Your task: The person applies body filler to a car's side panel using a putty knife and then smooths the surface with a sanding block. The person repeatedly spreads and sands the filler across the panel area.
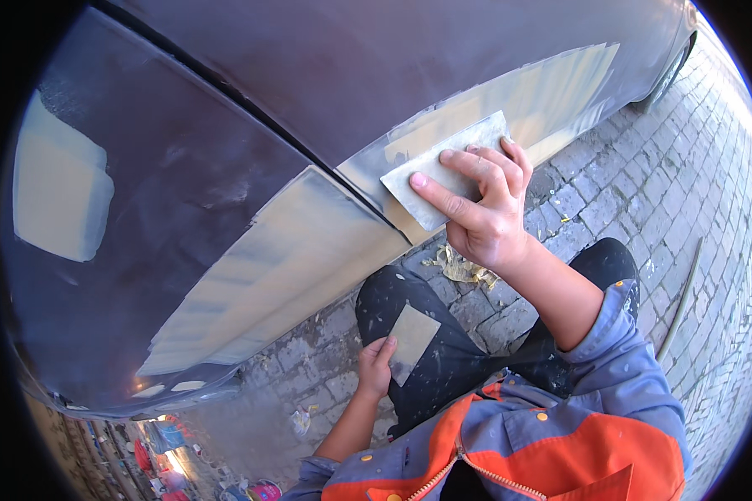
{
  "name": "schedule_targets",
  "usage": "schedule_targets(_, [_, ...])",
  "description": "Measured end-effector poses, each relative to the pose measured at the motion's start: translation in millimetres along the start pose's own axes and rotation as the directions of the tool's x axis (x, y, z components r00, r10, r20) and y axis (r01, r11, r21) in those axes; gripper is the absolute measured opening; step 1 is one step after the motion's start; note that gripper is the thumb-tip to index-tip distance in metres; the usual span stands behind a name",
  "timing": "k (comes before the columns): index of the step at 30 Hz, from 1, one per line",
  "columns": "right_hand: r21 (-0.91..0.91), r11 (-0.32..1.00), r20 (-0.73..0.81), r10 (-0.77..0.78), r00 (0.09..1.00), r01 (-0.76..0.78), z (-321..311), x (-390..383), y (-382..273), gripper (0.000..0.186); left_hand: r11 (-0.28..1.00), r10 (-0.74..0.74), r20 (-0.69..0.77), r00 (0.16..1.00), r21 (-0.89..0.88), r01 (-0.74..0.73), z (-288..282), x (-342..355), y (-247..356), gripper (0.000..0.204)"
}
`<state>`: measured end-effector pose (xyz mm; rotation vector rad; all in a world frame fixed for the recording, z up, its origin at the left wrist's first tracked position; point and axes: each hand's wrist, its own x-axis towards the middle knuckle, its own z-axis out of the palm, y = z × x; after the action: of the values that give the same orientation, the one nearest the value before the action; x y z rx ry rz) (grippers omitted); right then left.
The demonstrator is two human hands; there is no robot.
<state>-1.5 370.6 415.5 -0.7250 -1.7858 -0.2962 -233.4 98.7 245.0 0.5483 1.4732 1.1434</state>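
Note:
My right hand grips a flat, light-grey rectangular putty spreader, fingers spread across its face. The spreader lies against or very close to a beige filler patch on the lower side of a dark car body, just right of a panel gap. Lower down, my left hand holds a second thin, pale rectangular plate by its left edge, over my dark trouser leg. Another long filler patch lies left of the gap. A smaller patch sits farther left.
Grey paving bricks run beside and beneath the car. Yellowish scraps lie between my knees, and a crumpled wrapper lies left of me. A thin strip rests at right. Cans and clutter stand at lower left.

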Motion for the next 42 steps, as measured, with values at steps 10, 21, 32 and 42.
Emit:
schedule_targets(10, [0.031,0.999,0.044,0.009,0.999,-0.011,21,-52,4,0.063,0.999,-0.009,-0.003,1.0,-0.053,0.009,-1,-1,2,0.027])
schedule_targets(21, [0.043,0.999,0.025,0.003,1.0,-0.004,45,-103,16,0.063,0.995,-0.024,-0.013,1.0,-0.095,0.023,0,-1,4,0.025])
schedule_targets(32, [0.043,0.999,0.074,-0.017,0.997,0.014,58,-142,29,0.058,0.995,-0.034,-0.036,0.999,-0.097,0.03,-2,0,3,0.024])
schedule_targets(42, [-0.012,0.997,0.254,0.08,0.964,-0.079,27,-127,14,0.059,0.967,0.032,0.123,0.992,-0.255,0.001,4,-2,33,0.025])
